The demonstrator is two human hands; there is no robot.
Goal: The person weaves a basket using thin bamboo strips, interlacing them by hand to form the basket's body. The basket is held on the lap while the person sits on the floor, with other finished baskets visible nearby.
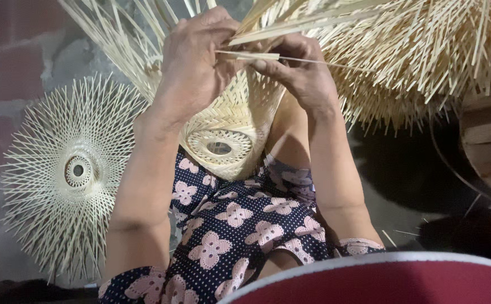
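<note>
Both hands meet over the basket [228, 132]. The right hand [299, 70] pinches a thin strip [313, 61] lying left-right; the left hand [197, 62] grips strips too.

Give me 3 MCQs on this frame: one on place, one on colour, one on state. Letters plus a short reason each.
1. Where does the finished flat woven disc lie?
A. on the person's lap
B. on the floor to the person's left
C. on the wooden block at the right

2. What colour are the flowers on the dotted dark garment?
A. pink
B. yellow
C. green

3. What is the right hand doing?
A. resting open on the knee
B. pinching a thin strip at the basket's rim
C. touching the wall

Answers:
1 B: the disc lies on the floor by the brick wall, past the left hand and arm.
2 A: the petals are pink on dark, white-dotted cloth.
3 B: its fingers close on a strip that runs out to the right, while the left hand grips the loose strips beside it.
</note>
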